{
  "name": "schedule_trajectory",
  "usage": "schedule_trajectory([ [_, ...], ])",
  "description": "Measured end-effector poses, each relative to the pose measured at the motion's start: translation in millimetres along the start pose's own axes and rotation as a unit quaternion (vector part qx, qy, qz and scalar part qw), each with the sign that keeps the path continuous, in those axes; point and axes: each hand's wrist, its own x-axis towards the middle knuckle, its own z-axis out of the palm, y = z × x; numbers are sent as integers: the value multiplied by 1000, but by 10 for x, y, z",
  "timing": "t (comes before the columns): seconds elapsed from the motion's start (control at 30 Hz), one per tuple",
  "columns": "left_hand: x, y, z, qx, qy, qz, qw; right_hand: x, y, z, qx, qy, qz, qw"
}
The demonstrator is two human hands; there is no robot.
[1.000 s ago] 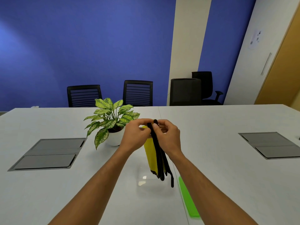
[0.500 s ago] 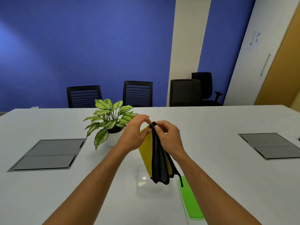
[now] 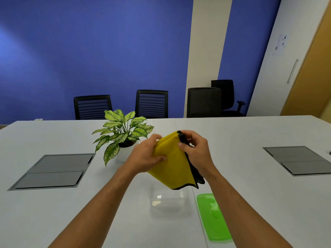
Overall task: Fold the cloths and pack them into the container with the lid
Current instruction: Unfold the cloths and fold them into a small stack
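A folded yellow cloth (image 3: 172, 163) with black trim and a dark reverse side hangs in the air above the table. My left hand (image 3: 146, 157) grips its left edge, thumb on the yellow face. My right hand (image 3: 196, 149) pinches the top right corner where the black side shows. Directly below the cloth stands a clear plastic container (image 3: 167, 198), open and with nothing visible inside. Its green lid (image 3: 213, 216) lies flat on the table to the right of it.
A potted plant (image 3: 123, 133) in a white pot stands just left of my hands. Grey cable hatches (image 3: 53, 170) (image 3: 300, 160) are set into the white table on both sides. Black chairs (image 3: 152, 103) line the far edge.
The cloth has turned from a narrow edge-on bundle to show its broad yellow face. My hands have moved slightly apart and the cloth's lower end has lifted.
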Motion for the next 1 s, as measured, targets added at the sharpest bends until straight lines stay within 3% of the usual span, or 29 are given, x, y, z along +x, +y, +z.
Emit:
schedule_trajectory([
  [0.07,-29,-114,16,1,-15,-26,1000,47,6,-128,17,28,7,999],
  [0.2,-73,-209,7,-146,56,-61,986,68,84,-282,55,54,35,996],
  [0.3,-109,-173,8,-327,110,-68,936,43,165,-297,103,76,52,990],
  [0.4,-144,-90,61,-415,134,-56,898,5,231,-258,123,82,74,986],
  [0.63,-109,-5,94,-394,161,-41,904,-172,455,-266,97,-65,182,976],
  [0.9,-78,-128,111,-264,143,-77,951,-194,592,-281,89,-96,216,968],
  [1.0,-139,-204,92,-397,45,-153,904,-200,597,-256,79,-90,224,967],
])
